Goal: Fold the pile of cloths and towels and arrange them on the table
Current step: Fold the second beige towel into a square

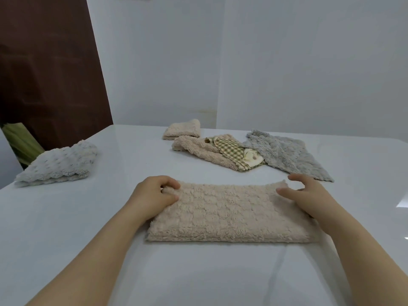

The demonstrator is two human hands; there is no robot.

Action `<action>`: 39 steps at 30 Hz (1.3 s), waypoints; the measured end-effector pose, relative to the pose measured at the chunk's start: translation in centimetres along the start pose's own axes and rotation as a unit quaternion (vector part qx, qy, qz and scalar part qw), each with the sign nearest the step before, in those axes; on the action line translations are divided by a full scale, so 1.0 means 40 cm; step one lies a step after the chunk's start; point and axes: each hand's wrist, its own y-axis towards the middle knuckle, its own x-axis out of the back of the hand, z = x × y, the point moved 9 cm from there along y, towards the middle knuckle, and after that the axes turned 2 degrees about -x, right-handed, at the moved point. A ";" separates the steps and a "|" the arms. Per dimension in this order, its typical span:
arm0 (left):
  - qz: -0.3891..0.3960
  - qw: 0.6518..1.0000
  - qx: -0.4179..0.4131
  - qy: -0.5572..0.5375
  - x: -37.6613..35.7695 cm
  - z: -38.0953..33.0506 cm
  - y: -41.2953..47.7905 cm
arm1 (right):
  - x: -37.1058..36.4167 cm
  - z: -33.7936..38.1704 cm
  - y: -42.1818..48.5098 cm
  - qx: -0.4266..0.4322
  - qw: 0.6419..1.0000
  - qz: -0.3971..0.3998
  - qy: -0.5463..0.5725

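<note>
Folded beige towel [227, 213] sits flat on the desk [66, 217] right up front. Left hand [152, 193] is pinching its far left corner, while the right hand [309, 195] is loose and spread at the right edge. Unfolded pile [231, 151] is further back, with a small beige cloth [182, 129] folded behind it and a white towel [59, 162] folded off to the left.
</note>
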 end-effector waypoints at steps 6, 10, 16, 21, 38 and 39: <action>-0.035 0.998 -0.007 0.044 -0.003 -0.012 -0.003 | -0.021 0.043 -0.016 0.083 0.985 0.004 -0.153; -0.040 0.993 -0.016 0.107 -0.014 -0.026 -0.006 | 0.005 0.053 -0.007 0.121 0.982 -0.089 -0.117; 0.000 0.976 -0.020 0.217 -0.030 -0.047 -0.017 | 0.007 0.022 0.003 0.062 0.982 -0.059 -0.170; 0.005 0.959 -0.102 0.265 -0.052 -0.111 -0.047 | -0.002 0.009 0.001 0.016 0.979 -0.028 -0.202; 0.100 0.917 -0.139 0.361 -0.232 -0.157 -0.095 | 0.048 -0.034 0.022 -0.022 0.974 -0.132 0.183; 0.109 0.918 -0.137 0.357 -0.235 -0.153 -0.096 | 0.040 -0.043 0.024 -0.049 0.952 -0.116 0.280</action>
